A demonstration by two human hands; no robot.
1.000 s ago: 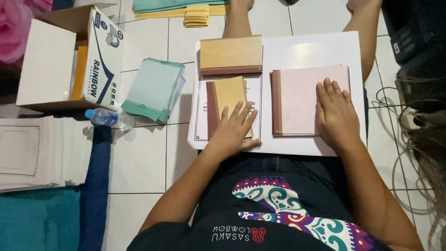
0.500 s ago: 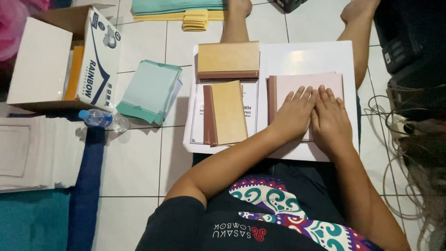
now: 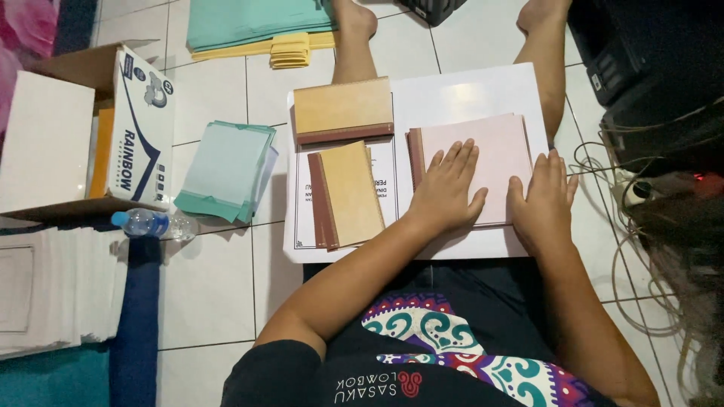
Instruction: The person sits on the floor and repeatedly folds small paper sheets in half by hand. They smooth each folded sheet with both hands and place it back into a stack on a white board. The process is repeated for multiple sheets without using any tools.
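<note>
Pink booklet [image 3: 490, 151]: centre right of frame, on the white board [image 3: 467, 94].
Left hand [image 3: 445, 192]: I see it flat, fingers spread, pressing the booklet's left half.
Right hand [image 3: 539, 203]: flat on its right edge, gripping nothing.
Change: both hands sit slightly lower than half a second ago.

Matt pink paper-covered rectangular booklet [image 3: 483, 154] lies on a smooth white glossy card sheet [image 3: 467, 94]; far left, printed cardboard box [image 3: 139, 124].

Left hand [image 3: 446, 188] now on pink booklet [image 3: 490, 151]
</note>
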